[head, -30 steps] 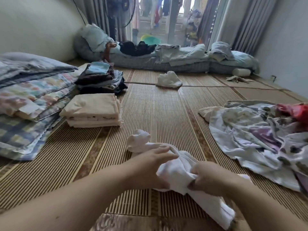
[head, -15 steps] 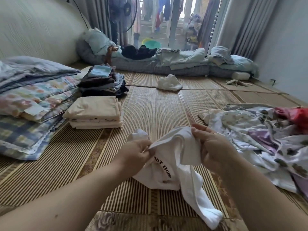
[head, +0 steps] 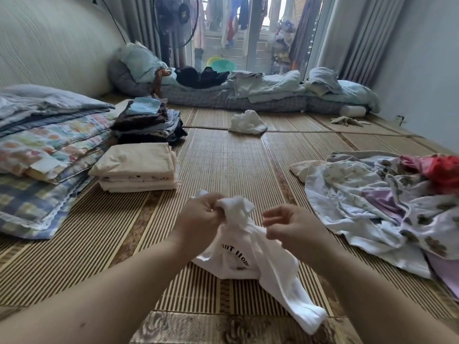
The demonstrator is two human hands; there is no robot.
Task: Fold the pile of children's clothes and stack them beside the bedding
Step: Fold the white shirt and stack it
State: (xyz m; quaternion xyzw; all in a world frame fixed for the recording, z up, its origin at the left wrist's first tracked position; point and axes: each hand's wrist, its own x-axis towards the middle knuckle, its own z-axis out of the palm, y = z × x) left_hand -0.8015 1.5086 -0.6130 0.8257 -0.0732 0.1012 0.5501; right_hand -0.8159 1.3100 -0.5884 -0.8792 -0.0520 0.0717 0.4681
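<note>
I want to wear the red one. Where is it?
In the head view the red garment lies at the far right edge, on top of the unfolded pile on the mat.

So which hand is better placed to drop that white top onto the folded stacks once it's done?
The left, probably. The left hand grips the white top, and the cream folded stack lies to that side, beside the bedding. The right hand would have to cross over.
</note>
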